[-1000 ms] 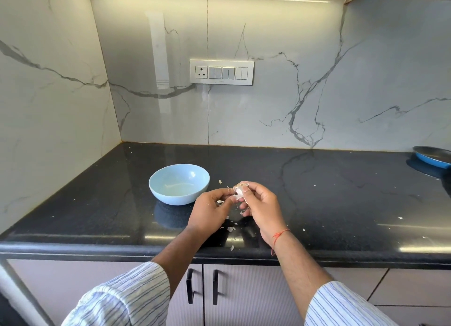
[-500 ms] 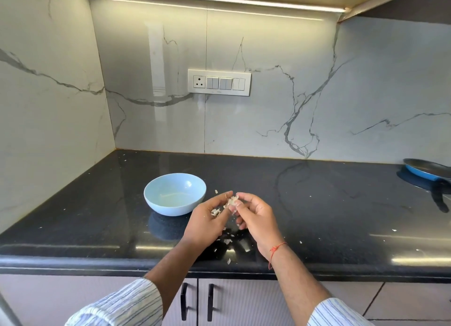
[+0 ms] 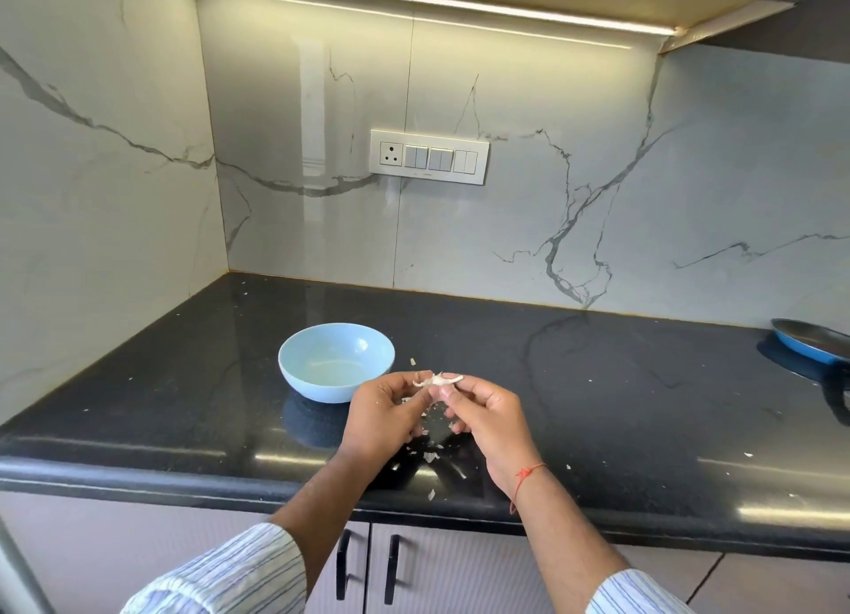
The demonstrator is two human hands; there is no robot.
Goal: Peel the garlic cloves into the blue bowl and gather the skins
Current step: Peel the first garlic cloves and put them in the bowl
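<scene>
Both hands are meeting just above the near edge of the dark countertop (image 3: 598, 383), fingers curled in narrow pinches. Left hand (image 3: 384, 418) is holding one end of a garlic clove (image 3: 437, 380) between thumb and fingertips, its remaining fingers folding toward the palm. Right hand (image 3: 490, 422), wearing a red thread (image 3: 524, 475) at the wrist, is pinching the other end of the same clove, its fingers bending inward around it. The clove is looking pale and ragged, with thin papery skin sticking out sideways from both pinches; whether it is fully peeled cannot be told.

Just beyond and to the left of the left hand, the blue bowl (image 3: 294, 365) is sitting upright on the counter, apart from the fingers, its inside showing only a pale sheen. Directly below and between the hands, loose skins (image 3: 430, 457) are lying scattered as small white flakes, with a few more specks well off to the right.
</scene>
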